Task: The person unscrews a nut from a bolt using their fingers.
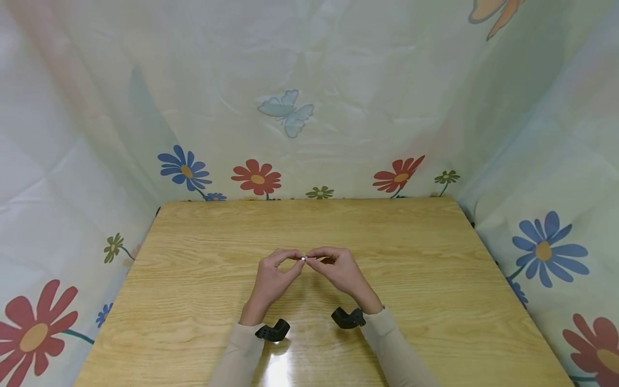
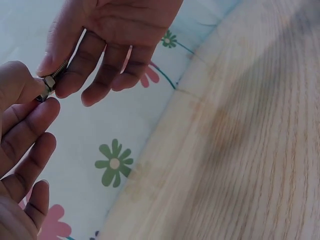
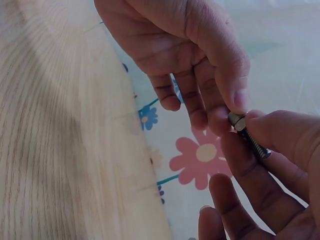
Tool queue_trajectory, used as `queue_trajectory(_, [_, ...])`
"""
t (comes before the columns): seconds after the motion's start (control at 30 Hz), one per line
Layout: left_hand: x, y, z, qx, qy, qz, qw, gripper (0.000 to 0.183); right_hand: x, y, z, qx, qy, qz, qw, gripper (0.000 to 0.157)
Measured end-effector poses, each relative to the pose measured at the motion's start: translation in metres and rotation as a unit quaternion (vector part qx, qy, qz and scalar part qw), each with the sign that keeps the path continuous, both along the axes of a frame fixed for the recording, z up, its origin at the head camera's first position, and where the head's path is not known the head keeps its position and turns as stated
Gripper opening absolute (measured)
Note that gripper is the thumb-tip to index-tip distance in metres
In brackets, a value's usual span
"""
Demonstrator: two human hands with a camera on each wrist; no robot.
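Note:
A small metal bolt point(image 1: 303, 258) is held above the table between both hands. Its threaded shank point(image 3: 256, 144) shows dark, with a wider shiny hex piece point(image 2: 49, 82) at one end; whether this is the head alone or a nut against it, I cannot tell. My left hand point(image 1: 272, 277) pinches the wide end between thumb and fingertips. From the other side, my right hand point(image 1: 342, 271) pinches the bolt by thumb and index finger around the threaded part. The fingertips of both hands nearly meet, partly hiding the bolt.
Under the hands lies a wooden table point(image 1: 203, 258). A pale curtain point(image 1: 348, 107) printed with flowers and butterflies encloses its back and sides. Black wrist mounts point(image 1: 273, 330) sit on both beige sleeves point(image 1: 394, 349).

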State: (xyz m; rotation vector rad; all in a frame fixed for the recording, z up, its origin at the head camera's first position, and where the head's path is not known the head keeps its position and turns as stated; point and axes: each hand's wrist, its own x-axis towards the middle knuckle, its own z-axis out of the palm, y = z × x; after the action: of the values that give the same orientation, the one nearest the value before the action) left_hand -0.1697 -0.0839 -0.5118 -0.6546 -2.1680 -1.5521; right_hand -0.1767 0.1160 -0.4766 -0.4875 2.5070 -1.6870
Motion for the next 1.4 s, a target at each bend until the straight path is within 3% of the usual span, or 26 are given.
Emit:
queue_trajectory(0.37, [0.0027, -0.0035, -0.0008, 0.006, -0.030, 0.002, 0.9995, 0.011, -0.0005, -0.0015, -0.0022, -0.014, 0.040, 0.028, 0.999, 0.011])
queue_trajectory(0.53, [0.0029, -0.0036, -0.0016, 0.004, -0.029, 0.010, 0.9995, 0.011, 0.0000, -0.0012, -0.0006, -0.029, 0.054, 0.031, 0.998, 0.016])
queue_trajectory(0.83, [0.0036, -0.0035, 0.0012, -0.003, -0.022, 0.021, 0.9995, 0.011, 0.0002, -0.0011, -0.0010, -0.016, 0.017, 0.001, 1.000, 0.028])
queue_trajectory(1.1, [0.0043, -0.0031, 0.0023, -0.015, 0.000, 0.025, 0.9996, 0.012, 0.0011, -0.0035, -0.0050, 0.001, 0.004, 0.022, 1.000, 0.023])
queue_trajectory(1.4, [0.0041, -0.0032, 0.0010, -0.015, 0.000, 0.029, 0.9995, 0.011, 0.0023, -0.0054, -0.0029, -0.004, 0.012, 0.023, 1.000, 0.016])
